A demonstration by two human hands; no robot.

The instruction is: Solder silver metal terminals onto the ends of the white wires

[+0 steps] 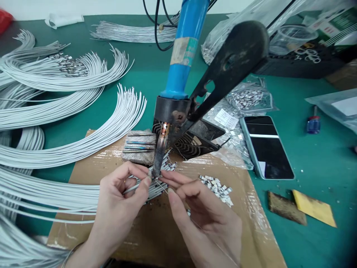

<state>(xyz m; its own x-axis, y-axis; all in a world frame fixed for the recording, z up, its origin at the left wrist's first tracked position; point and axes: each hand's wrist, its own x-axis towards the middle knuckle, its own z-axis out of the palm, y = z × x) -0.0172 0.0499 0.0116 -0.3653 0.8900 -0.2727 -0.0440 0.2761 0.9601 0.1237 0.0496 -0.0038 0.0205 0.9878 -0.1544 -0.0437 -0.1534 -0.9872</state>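
Note:
My left hand (122,197) pinches the end of a thin white wire (134,188) between thumb and forefinger, right under the tip of a soldering iron (161,149). The iron has a blue handle (185,48) and sits fixed in a black stand (234,59). My right hand (200,212) pinches a thin strand of solder wire (163,186) and holds its end at the same tip. Both hands hover over a taped cardboard sheet (156,230). A small pile of metal terminals (217,186) lies just right of my right hand.
Bundles of white wires (64,111) fan over the left of the green table (320,178). A block with several rods (139,147) and a small fan (189,145) sit behind the iron. A phone (266,147), bags of terminals (248,96), a screwdriver (314,123) and sponges (301,206) lie right.

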